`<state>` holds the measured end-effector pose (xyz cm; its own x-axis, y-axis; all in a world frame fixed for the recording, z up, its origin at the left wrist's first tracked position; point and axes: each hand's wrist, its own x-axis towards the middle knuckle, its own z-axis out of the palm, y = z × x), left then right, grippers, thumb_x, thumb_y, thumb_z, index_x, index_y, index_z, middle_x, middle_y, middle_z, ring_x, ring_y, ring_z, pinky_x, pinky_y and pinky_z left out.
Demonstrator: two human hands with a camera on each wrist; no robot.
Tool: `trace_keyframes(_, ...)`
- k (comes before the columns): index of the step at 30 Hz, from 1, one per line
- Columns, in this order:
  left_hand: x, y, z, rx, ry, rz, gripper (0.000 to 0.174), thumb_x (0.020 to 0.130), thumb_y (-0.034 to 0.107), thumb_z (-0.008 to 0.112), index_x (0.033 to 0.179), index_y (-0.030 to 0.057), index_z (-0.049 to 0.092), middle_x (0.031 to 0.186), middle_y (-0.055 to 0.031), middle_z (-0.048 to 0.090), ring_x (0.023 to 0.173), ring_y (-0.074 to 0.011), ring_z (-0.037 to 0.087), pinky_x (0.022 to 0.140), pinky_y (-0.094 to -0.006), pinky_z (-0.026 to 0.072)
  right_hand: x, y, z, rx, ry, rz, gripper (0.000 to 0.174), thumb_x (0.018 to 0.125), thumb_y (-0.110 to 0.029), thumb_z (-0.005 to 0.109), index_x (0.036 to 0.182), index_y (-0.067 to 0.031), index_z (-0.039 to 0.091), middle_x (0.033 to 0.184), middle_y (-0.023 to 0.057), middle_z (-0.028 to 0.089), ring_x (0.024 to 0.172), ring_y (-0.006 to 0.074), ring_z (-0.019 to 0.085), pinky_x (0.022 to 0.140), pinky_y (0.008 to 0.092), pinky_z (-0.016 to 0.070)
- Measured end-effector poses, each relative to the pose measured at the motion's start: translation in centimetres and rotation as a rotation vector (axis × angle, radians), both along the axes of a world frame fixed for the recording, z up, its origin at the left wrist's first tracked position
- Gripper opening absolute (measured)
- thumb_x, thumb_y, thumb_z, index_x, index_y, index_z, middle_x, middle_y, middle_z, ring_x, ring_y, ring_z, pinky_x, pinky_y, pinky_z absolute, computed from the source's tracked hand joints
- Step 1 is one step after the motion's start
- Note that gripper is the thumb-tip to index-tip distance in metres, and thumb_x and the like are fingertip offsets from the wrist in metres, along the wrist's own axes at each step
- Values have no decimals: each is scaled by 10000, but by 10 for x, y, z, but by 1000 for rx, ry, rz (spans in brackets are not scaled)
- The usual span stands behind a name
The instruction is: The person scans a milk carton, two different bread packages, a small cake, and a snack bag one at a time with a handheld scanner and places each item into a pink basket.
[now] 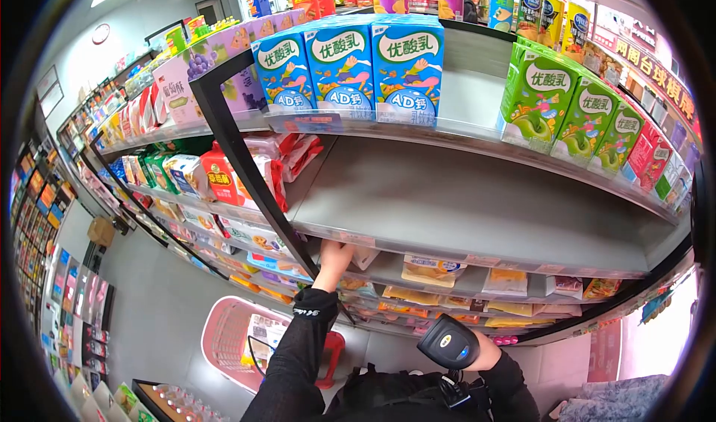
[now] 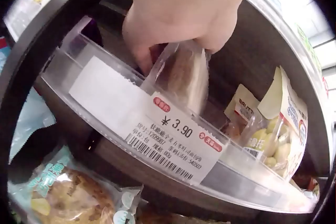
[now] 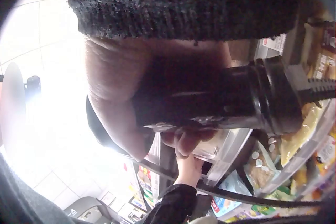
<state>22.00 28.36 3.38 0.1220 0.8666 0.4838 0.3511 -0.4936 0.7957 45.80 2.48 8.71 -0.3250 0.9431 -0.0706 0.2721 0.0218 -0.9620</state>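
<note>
In the left wrist view my left hand (image 2: pixel 186 11) reaches over the clear lip of a shelf and pinches a bread slice pack (image 2: pixel 188 79) in transparent wrapping. The pack stands upright just behind a price label (image 2: pixel 173 137) marked 3.90. In the head view the same hand (image 1: pixel 335 259) is below the bare grey shelf, its fingertips hidden under the shelf edge. My right hand (image 1: pixel 486 353) holds a black barcode scanner (image 1: pixel 449 341) low in front of my body. In the right wrist view, fingers wrap round the scanner's handle (image 3: pixel 210 98), and a cable leaves its end.
A black shelf post (image 1: pixel 246 168) stands left of my left arm. Blue drink cartons (image 1: pixel 343 71) and green cartons (image 1: pixel 541 90) line the upper shelf. A pink basket (image 1: pixel 216 340) with packages inside sits on the floor. Other snack bags (image 2: pixel 275 140) share the left hand's shelf.
</note>
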Motion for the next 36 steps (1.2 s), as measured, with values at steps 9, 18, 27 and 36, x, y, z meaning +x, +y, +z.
trace_keyframes(9, 6, -2, -3, -467, -248, -102, 295, 820, 226, 449, 875, -57, 515, 798, -132, 567, 761, -209, 538, 670, -302, 411, -1, 3, -10, -6, 30, 10, 642, 562, -182, 712, 1116, -5, 440, 1021, 113, 542, 928, 171, 513, 832, 292, 382)
trace_keyframes(18, -10, -30, 31, -611, -692, 17, 330, 792, 274, 490, 974, -1, 487, 855, -58, 539, 735, -129, 508, 600, -254, 393, 1, 4, -13, 19, -1, 3, 585, 570, -183, 707, 1070, 3, 467, 974, 121, 559, 890, 174, 531, 805, 292, 400)
trace_keyframes(27, -64, -119, 36, -700, -910, -213, 380, 862, 235, 406, 1124, -40, 398, 1073, -138, 508, 964, -207, 513, 830, -311, 408, -11, 16, -1, 55, 154, -68, 603, 573, -112, 711, 1100, 3, 443, 1041, 86, 528, 943, 137, 492, 838, 272, 369)
trace_keyframes(36, -65, -159, 21, -1029, -1384, -455, 420, 854, 278, 405, 1163, -5, 380, 1115, -137, 490, 1003, -254, 489, 873, -353, 381, -45, 43, 4, 173, 106, 82, 637, 576, -92, 714, 1131, -8, 412, 1061, 83, 511, 955, 137, 479, 851, 274, 362)
